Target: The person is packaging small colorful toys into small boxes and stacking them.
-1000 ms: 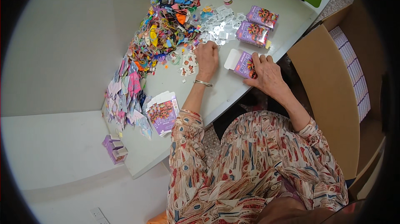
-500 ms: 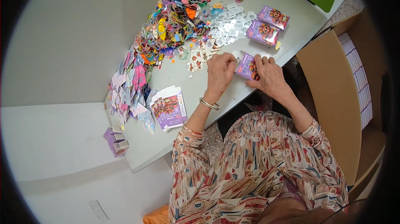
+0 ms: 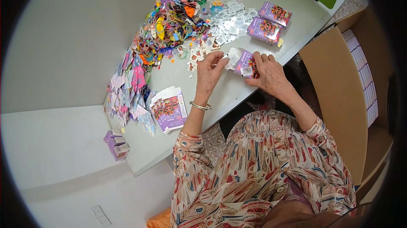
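My right hand (image 3: 269, 73) grips a small purple printed carton (image 3: 245, 63) just above the white table (image 3: 237, 96). My left hand (image 3: 209, 73) pinches the carton's open white flap (image 3: 234, 55) at its left end. A thin bangle sits on my left wrist (image 3: 200, 106). Right behind my hands lie a spread of small clear packets (image 3: 231, 20) and a heap of colourful rubber bands and trinkets (image 3: 169, 24).
Two closed purple cartons (image 3: 271, 22) lie at the table's far right. A stack of flat unfolded cartons (image 3: 168, 108) lies near the front left, beside fanned paper cards (image 3: 127, 88). A large cardboard box (image 3: 339, 88) stands on my right. Small purple boxes (image 3: 114, 143) rest on a low ledge.
My left hand left the table and came across to the carton held in my right hand; both hands now work its open flap. The view shifted slightly.
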A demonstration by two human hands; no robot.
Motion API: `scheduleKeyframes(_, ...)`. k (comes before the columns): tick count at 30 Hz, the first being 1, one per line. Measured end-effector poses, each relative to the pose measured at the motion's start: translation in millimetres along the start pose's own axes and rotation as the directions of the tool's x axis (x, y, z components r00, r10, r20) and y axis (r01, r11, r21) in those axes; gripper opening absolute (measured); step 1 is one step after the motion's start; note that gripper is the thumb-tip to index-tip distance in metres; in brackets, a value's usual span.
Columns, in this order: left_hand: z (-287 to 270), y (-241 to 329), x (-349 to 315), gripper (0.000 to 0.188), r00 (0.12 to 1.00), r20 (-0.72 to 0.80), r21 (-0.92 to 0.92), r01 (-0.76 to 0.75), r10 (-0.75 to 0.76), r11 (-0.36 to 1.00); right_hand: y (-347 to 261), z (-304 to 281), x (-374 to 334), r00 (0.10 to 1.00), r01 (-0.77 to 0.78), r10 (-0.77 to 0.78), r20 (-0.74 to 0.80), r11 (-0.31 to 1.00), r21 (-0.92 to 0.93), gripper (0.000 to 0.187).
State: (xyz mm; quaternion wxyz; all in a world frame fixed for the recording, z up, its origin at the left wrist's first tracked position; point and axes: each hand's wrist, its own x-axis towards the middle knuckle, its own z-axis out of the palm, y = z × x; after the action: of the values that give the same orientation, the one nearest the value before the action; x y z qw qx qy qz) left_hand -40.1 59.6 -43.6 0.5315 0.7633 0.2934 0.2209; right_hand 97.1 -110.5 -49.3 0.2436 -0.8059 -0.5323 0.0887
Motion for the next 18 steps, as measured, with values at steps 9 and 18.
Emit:
scheduleKeyframes(9, -2.6, -5.5, 21.3, 0.011, 0.982, -0.187, -0.156, -0.028, -0.001, 0.987, 3.1, 1.7, 7.4, 1.000, 0.006, -0.006, -0.007, 1.000, 0.006, 0.072)
scheduleKeyframes(18, -29.2, -10.9, 37.9, 0.016, 0.961, -0.275, -0.169, -0.063, 0.015, 0.984, 4.9, -1.7, 3.4, 1.000, 0.019, -0.018, -0.013, 0.999, 0.050, 0.068)
